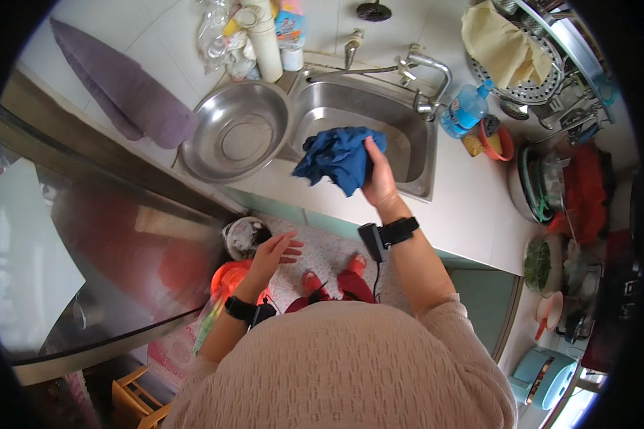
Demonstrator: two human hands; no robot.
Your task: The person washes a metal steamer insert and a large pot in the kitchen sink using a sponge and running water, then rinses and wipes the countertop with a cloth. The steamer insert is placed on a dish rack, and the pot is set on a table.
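A crumpled blue cloth (335,156) is gripped in my right hand (378,179) over the front edge of the steel sink (426,161). My thumb lies on top of the cloth; the other fingers are hidden behind it. Nothing is in my left hand (273,256), which hangs lower, above the floor, with its fingers apart. To the left of the sink rests a wide steel basin (236,134). A chrome faucet (434,64) stands at the sink's back right corner. A purple towel (134,96) hangs on the tiled wall at the upper left.
Right of the sink stand a blue plastic bottle (464,110) and a red bowl (498,140) with a scourer. Pots and a bowl of greens (539,263) line the right counter. A white bucket (244,237) and a red plastic bag (229,279) are on the floor at left.
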